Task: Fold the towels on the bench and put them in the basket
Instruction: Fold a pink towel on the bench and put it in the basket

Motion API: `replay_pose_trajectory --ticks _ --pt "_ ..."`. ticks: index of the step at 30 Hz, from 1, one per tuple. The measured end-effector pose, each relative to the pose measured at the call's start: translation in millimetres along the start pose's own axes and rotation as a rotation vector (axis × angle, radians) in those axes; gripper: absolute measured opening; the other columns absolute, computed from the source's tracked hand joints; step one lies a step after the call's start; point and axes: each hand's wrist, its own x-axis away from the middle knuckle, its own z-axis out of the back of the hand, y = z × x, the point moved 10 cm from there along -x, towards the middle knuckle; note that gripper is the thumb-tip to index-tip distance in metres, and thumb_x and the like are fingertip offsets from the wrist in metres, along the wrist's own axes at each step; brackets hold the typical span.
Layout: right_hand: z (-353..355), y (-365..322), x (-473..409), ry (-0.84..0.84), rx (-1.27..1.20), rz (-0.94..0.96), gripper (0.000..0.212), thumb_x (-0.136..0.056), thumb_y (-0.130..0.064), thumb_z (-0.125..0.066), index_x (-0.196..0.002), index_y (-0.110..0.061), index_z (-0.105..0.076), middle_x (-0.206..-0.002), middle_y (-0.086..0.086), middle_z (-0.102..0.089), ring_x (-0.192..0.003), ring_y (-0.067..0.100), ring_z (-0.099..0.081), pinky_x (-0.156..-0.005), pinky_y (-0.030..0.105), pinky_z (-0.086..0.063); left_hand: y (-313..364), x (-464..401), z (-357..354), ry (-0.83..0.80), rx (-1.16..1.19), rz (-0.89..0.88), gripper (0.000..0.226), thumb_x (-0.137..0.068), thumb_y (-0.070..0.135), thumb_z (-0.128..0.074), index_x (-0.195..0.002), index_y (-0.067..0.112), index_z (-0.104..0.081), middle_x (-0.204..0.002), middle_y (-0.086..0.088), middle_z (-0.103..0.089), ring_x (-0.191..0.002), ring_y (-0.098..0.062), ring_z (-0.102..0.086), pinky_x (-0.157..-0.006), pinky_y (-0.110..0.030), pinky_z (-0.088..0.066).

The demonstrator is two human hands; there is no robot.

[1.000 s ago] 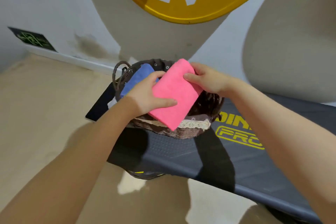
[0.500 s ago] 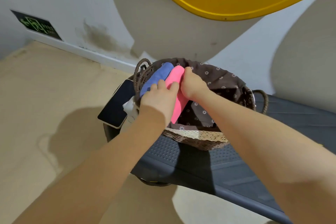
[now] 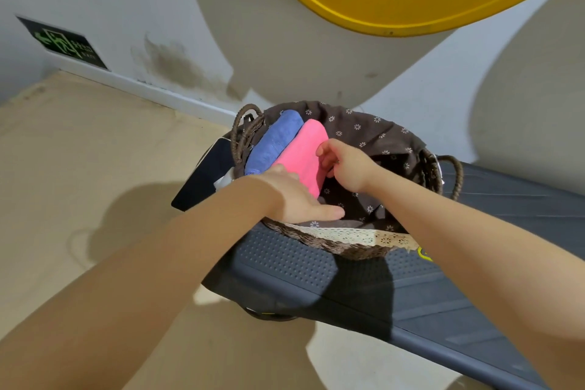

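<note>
Inside the lined wicker basket [image 3: 345, 245], which sits at the near end of the dark bench [image 3: 474, 288], the folded pink towel [image 3: 304, 155] stands on edge against a folded blue towel [image 3: 273, 139]. The two lie side by side along the basket's wall at about ten o'clock from its middle. The pink towel's long axis runs from roughly one o'clock, far end, to seven o'clock, near end, parallel to the blue one.

The right hand [image 3: 348, 168] is at the pink towel's three o'clock flank, fingers curled against the cloth; whether they pinch a fold or only press on it cannot be told, since the fingertips are hidden behind the towel's edge. The left hand [image 3: 300, 199] lies at the towel's near end, at its six o'clock, palm down and fingers spread flat over the basket rim, closed on nothing, the towel's lower corner just touching it.

Both hands are in contact with the towel, so neither has to reach; the left covers the end, the right the side. By the look of it the towel is nearly seated, and what remains is likely a push toward nine o'clock to settle it against the blue one, then letting go. No further towels show on the visible stretch of bench.
</note>
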Motion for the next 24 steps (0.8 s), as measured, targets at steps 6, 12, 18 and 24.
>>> replay_pose_trajectory --ticks 6,12,18,24 --pt "-12.4 4.6 -4.6 -0.085 0.087 -0.085 0.047 -0.087 0.005 -0.029 -0.133 -0.003 -0.024 -0.115 0.023 -0.057 -0.107 0.037 -0.055 -0.078 0.039 -0.046 10.7 10.7 -9.2 0.013 -0.104 -0.077 0.079 -0.083 0.071 0.000 -0.130 0.032 -0.050 -0.135 -0.001 -0.049 -0.130 -0.020 -0.032 -0.112 -0.039 -0.013" --pt "-9.4 -5.0 14.3 -0.256 0.232 -0.139 0.069 -0.087 0.010 -0.028 -0.150 -0.014 -0.012 -0.148 0.014 -0.038 -0.131 0.028 -0.041 -0.104 0.032 -0.034 11.9 20.4 15.6 0.137 0.186 -0.012 0.066 -0.089 0.067 -0.016 -0.121 0.025 -0.054 -0.114 -0.003 -0.060 -0.116 -0.025 -0.043 -0.091 -0.032 -0.028" --pt "86.4 -29.5 61.8 0.166 0.057 -0.010 0.035 -0.087 0.002 -0.039 -0.117 -0.006 -0.056 -0.102 0.012 -0.068 -0.087 0.022 -0.058 -0.082 0.025 -0.043 43.8 46.7 90.4 0.648 0.063 -0.079 0.040 -0.092 0.046 -0.041 -0.119 0.019 -0.052 -0.109 -0.001 -0.062 -0.101 -0.024 -0.057 -0.065 -0.032 -0.040" --pt "178.1 5.7 135.9 0.551 0.120 -0.038 0.028 -0.086 -0.002 -0.040 -0.098 -0.010 -0.064 -0.075 0.011 -0.063 -0.072 0.027 -0.055 -0.069 0.031 -0.040 92.2 61.7 158.9 0.963 0.347 -0.156 0.020 -0.089 0.034 -0.049 -0.075 0.019 -0.045 -0.074 0.002 -0.059 -0.083 -0.026 -0.057 -0.063 -0.031 -0.039"
